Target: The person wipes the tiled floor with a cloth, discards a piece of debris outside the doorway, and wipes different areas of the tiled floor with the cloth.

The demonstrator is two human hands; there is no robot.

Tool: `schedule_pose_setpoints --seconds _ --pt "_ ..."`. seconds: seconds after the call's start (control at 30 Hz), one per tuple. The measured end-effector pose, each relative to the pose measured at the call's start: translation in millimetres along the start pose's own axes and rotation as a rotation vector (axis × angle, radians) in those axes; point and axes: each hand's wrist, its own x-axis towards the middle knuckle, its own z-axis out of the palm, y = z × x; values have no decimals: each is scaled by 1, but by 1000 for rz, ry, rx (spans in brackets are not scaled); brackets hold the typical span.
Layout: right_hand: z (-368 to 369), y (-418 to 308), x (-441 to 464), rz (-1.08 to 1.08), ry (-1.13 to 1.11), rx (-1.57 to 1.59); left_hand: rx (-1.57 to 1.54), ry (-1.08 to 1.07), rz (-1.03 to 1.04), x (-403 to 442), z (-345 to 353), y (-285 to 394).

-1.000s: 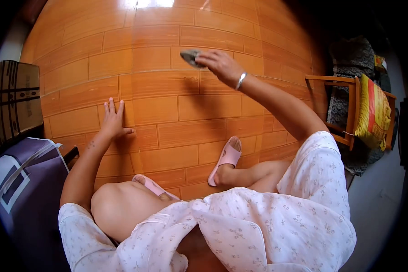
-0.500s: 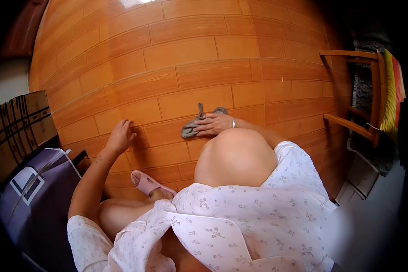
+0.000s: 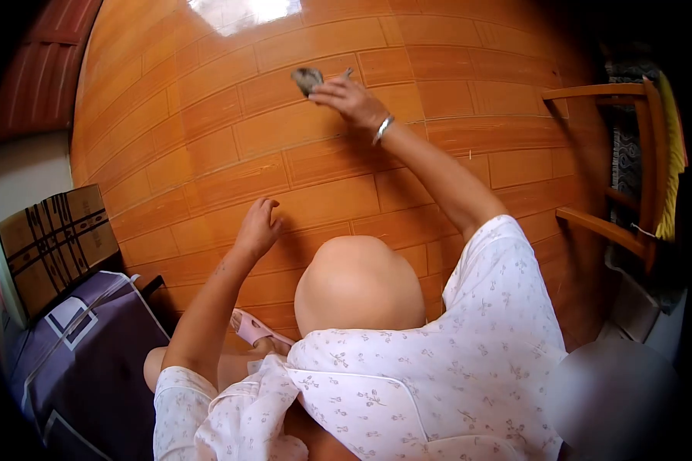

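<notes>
My right hand [image 3: 350, 104] is stretched far forward with its fingers closed on a crumpled grey cloth [image 3: 308, 80]. A small end of the cloth pokes out beyond the fingers, and the rest is partly hidden by the hand. Whether the cloth touches the tiled floor [image 3: 307, 173] or hangs just over it, I cannot tell. A silver bracelet [image 3: 382, 131] circles my right wrist. My left hand [image 3: 259, 228] hovers over the floor in front of my left knee, its fingers loosely bent and apart, holding nothing.
A brown cardboard box [image 3: 58, 238] and a purple box [image 3: 108, 346] stand at the left. A wooden chair [image 3: 646, 169] with a yellow cloth [image 3: 673, 165] is at the right. Near my left leg shows a pink slipper [image 3: 250, 326]. Light reflects off the floor ahead.
My right arm has reached forward from close to my knee, carrying the grey cloth away from me. The view has shifted a little, and my left hand stays bent and unfilled.
</notes>
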Motion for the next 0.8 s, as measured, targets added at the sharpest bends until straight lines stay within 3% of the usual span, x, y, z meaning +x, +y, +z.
schedule_pose_setpoints --seconds 0.17,0.2,0.3,0.43,0.47,0.57,0.6,0.7,0.8 --pt "-50 -119 -154 -206 -347 186 69 -52 -35 32 20 1" --pt "-52 -127 -184 -220 -450 276 82 -80 -37 37 24 7" --pt "-53 -99 -215 -221 -467 237 162 -147 -70 65 51 2" --pt "-22 -19 -156 183 -291 -12 303 -284 -197 87 64 23" --pt "-14 1 -133 363 -195 66 378 -307 -263 92 64 27" --pt "5 42 -79 619 129 111 449 -292 -297 100 72 25" --pt "10 42 -64 649 330 122 480 -259 -333 97 75 25" --pt "-27 -6 -49 782 629 418 493 -279 -261 102 84 12" --pt "-79 -74 -79 938 690 712 499 -307 -288 103 76 11"
